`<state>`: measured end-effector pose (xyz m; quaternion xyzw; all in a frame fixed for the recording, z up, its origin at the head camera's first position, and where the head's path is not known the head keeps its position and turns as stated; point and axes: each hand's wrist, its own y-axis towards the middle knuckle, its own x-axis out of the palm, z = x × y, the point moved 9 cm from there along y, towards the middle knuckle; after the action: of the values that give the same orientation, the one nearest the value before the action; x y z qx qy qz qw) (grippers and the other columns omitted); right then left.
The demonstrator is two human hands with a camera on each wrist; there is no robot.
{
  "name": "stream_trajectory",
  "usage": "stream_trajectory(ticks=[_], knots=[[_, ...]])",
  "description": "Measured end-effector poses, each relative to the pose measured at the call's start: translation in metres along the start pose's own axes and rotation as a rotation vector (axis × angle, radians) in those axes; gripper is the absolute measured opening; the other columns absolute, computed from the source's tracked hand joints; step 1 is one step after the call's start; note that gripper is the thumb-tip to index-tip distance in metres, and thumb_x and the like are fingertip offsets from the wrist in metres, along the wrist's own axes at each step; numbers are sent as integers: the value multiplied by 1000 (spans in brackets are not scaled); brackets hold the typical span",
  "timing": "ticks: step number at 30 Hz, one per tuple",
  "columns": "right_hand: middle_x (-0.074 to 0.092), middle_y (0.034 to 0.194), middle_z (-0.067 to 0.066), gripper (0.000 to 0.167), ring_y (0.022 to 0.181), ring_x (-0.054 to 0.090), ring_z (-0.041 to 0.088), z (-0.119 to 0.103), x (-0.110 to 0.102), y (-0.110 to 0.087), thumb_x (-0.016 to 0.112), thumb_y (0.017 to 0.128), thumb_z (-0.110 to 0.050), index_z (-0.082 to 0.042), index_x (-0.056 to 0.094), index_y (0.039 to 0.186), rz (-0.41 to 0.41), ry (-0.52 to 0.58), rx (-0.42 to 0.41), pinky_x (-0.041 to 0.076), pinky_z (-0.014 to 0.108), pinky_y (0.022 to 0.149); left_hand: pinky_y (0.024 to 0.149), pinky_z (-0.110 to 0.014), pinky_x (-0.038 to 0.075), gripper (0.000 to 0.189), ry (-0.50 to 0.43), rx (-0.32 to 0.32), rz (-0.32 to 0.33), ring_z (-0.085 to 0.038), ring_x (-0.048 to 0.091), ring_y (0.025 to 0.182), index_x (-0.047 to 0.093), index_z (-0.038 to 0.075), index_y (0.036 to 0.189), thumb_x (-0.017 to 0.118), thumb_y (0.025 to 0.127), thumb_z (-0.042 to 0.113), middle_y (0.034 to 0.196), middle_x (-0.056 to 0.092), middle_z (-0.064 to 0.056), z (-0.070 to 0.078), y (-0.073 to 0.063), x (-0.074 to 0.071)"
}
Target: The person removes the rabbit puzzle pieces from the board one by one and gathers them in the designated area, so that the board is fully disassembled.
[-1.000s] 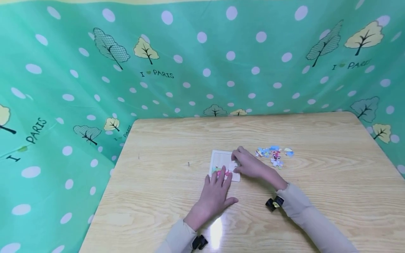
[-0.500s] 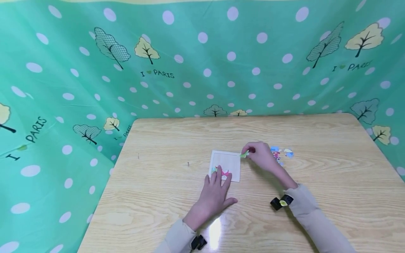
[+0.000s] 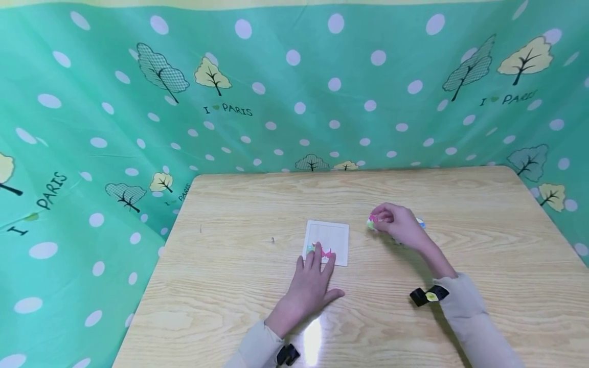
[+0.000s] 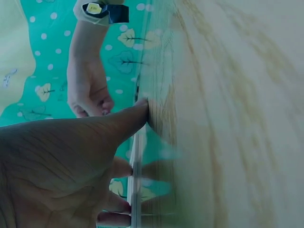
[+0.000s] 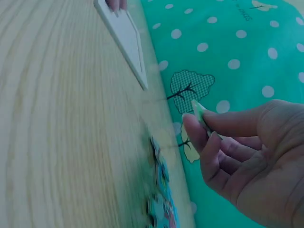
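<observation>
My left hand point(image 3: 307, 286) lies with spread, straight fingers over the lower edge of a square white puzzle tray point(image 3: 338, 232), the fingertips resting on a few pink and green puzzle pieces point(image 3: 325, 253) along its bottom. To the right of the tray, my right hand point(image 3: 399, 225) pinches a green and pink puzzle piece point(image 3: 370, 223) between thumb and fingers. In the right wrist view that puzzle piece point(image 5: 199, 114) is tilted on edge and held above the table. Loose puzzle pieces point(image 5: 162, 190) lie below the right hand, mostly hidden by it in the head view.
A wooden table point(image 3: 239, 225) carries everything. One blue and white puzzle piece point(image 3: 421, 223) shows just past the right hand. A tiny dark speck point(image 3: 273, 239) lies left of the tray. A green dotted curtain point(image 3: 276, 92) hangs behind the table.
My right hand has lifted a puzzle piece off the tray's right side and carried it rightward over the loose pieces. The left hand has stayed in place.
</observation>
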<state>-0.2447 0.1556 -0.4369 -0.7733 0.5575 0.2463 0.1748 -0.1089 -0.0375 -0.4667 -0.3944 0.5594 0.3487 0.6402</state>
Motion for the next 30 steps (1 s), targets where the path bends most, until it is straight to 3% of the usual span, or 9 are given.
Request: stream_trajectory(ticks=[5,7,9,12,15,17,22,26,30], knots=[[70,85,9,16,72,69,24,7,7,-4,71,95,-3,4,71,110,-100,-30,5,56,29,59,119,-58,34,88,-56,-8,-9,-43,34,148,35,-2,159,57,99,59,164,23,-31,-9,1,-3],[71,85,8,17,68,68,21,6,9,-5,71,96,-5,4,71,110,-118,-97,-5,56,30,58,120,-58,31,86,-84,-17,-15,-42,32,150,36,-4,157,58,101,56,166,24,-27,-17,1,-5],[72,84,9,18,67,65,18,4,7,-6,71,97,-7,4,71,110,-94,-195,-23,55,31,58,120,-59,30,83,-114,-30,-20,-41,31,151,37,-5,156,58,102,54,166,27,-23,-27,0,-9],[72,81,9,17,64,60,15,-6,-1,-7,70,97,-7,5,71,108,4,-353,-59,49,31,56,119,-59,31,79,-163,-51,-38,-39,32,151,40,-4,156,60,102,50,166,32,-19,-42,0,-12],[72,79,9,14,62,61,15,-20,2,-7,71,96,-5,6,71,105,53,-398,-93,51,33,55,119,-60,32,77,-202,-59,-62,-38,32,151,41,-1,156,62,101,49,165,33,-17,-52,0,-13],[73,82,9,14,67,65,16,-30,15,-7,71,94,-4,6,72,105,32,-369,-128,55,33,58,119,-61,32,75,-217,-51,-69,-38,31,152,42,1,156,62,101,48,166,33,-16,-56,0,-12],[71,93,8,21,84,67,18,-50,66,-8,75,92,-5,5,73,109,-113,-256,-190,61,35,76,118,-61,33,73,-223,-16,-66,-39,30,152,42,5,158,61,102,48,167,33,-12,-58,2,-9],[66,99,6,26,92,63,21,-57,99,-8,77,90,-10,4,73,112,-187,-279,-227,57,39,86,118,-61,32,75,-229,-21,-85,-39,29,152,39,7,160,60,102,50,167,32,-9,-59,3,-6],[60,99,4,26,92,56,20,-61,117,-6,80,89,-11,2,73,110,-213,-294,-244,53,39,84,117,-62,34,77,-231,-28,-92,-40,29,152,37,7,160,60,102,51,168,31,-9,-60,1,-5]])
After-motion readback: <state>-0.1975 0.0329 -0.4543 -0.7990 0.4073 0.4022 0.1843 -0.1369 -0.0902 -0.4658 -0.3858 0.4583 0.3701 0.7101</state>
